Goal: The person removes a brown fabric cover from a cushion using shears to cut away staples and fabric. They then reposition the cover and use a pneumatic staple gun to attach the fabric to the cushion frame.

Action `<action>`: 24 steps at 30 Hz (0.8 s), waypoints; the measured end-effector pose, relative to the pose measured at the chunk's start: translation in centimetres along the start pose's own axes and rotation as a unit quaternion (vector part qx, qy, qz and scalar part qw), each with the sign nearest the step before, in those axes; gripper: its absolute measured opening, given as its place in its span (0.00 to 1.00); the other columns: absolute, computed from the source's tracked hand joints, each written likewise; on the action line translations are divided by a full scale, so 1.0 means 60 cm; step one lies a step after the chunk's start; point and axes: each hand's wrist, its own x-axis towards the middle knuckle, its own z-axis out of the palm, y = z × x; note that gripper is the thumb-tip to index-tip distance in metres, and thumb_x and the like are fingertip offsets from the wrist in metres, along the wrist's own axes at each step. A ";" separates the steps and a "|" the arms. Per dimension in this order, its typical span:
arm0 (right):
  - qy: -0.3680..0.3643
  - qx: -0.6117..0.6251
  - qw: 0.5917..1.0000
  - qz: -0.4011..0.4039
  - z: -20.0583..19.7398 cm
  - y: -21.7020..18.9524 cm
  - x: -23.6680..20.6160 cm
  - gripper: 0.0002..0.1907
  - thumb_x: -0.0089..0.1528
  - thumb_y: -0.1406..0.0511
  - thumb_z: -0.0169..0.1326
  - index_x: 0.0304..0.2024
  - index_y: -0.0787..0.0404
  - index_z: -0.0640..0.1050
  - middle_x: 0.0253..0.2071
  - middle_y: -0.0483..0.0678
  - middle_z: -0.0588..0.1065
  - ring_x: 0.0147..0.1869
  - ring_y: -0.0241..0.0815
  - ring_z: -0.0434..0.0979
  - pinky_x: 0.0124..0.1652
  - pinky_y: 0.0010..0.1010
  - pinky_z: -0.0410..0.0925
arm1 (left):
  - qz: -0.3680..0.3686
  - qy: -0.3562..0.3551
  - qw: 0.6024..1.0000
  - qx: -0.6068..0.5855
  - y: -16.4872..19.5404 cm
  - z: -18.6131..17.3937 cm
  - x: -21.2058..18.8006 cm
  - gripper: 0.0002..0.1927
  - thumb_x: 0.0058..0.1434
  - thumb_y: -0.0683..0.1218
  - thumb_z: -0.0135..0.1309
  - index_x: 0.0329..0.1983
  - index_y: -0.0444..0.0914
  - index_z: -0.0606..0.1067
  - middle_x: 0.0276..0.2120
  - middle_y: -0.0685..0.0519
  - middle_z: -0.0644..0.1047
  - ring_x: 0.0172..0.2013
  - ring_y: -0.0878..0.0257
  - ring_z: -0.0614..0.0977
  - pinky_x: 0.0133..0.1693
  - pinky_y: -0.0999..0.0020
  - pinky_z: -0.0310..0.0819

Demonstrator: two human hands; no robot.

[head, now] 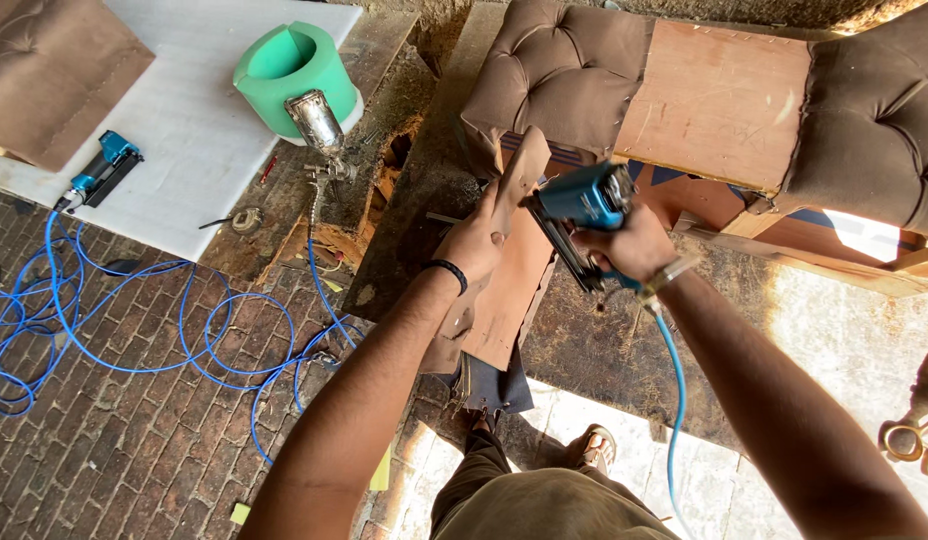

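Note:
My right hand point(634, 245) grips a blue pneumatic staple gun point(584, 200), its nose pointing left at a strip of brown fabric point(504, 290). A blue air hose point(674, 400) drops from the gun past my wrist. My left hand point(479, 240), with a black band on the wrist, presses the fabric strip flat against the edge of a tufted brown upholstered seat frame point(564, 70). The strip hangs down over the edge of the worn workbench point(424, 190). Bare plywood point(719, 100) shows between the padded sections.
A second blue staple gun point(102, 172) lies on a white sheet point(184, 110) at left, next to a green foam ring point(289, 75) and a metal spray gun point(319, 130). Blue hose coils point(104, 330) cover the brick floor. Scissors point(909, 435) lie at right.

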 end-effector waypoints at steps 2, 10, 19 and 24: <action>0.017 -0.072 0.997 0.003 0.001 -0.031 0.011 0.13 0.60 0.59 0.65 0.32 0.64 0.83 0.20 0.46 0.77 0.22 0.35 0.76 0.28 0.29 0.70 | -0.017 -0.021 1.000 0.011 0.004 0.001 -0.002 0.50 0.63 0.43 0.51 0.80 0.50 0.35 0.52 0.33 0.78 0.44 0.39 0.83 0.48 0.49 0.78; -0.029 -0.041 0.999 0.002 0.006 -0.030 -0.020 0.09 0.57 0.62 0.64 0.35 0.62 0.83 0.24 0.49 0.78 0.25 0.39 0.76 0.29 0.34 0.71 | 0.005 -0.007 0.998 0.063 0.034 -0.015 -0.018 0.52 0.60 0.41 0.56 0.78 0.42 0.36 0.66 0.36 0.67 0.51 0.44 0.82 0.53 0.54 0.77; 0.015 -0.156 0.985 -0.078 0.014 -0.019 -0.043 0.16 0.55 0.59 0.64 0.44 0.58 0.83 0.32 0.49 0.82 0.36 0.43 0.83 0.44 0.37 0.76 | 0.000 -0.066 0.987 -0.146 0.014 -0.004 -0.023 0.46 0.68 0.47 0.49 0.80 0.50 0.35 0.76 0.45 0.51 0.68 0.49 0.64 0.65 0.50 0.59; -0.043 -0.143 0.988 0.024 0.023 -0.012 -0.074 0.16 0.57 0.57 0.62 0.45 0.56 0.83 0.32 0.49 0.83 0.36 0.41 0.85 0.43 0.38 0.79 | 0.146 -0.023 0.935 -0.322 -0.036 0.030 0.008 0.29 0.80 0.54 0.31 0.82 0.53 0.43 0.81 0.47 0.46 0.77 0.51 0.53 0.74 0.49 0.45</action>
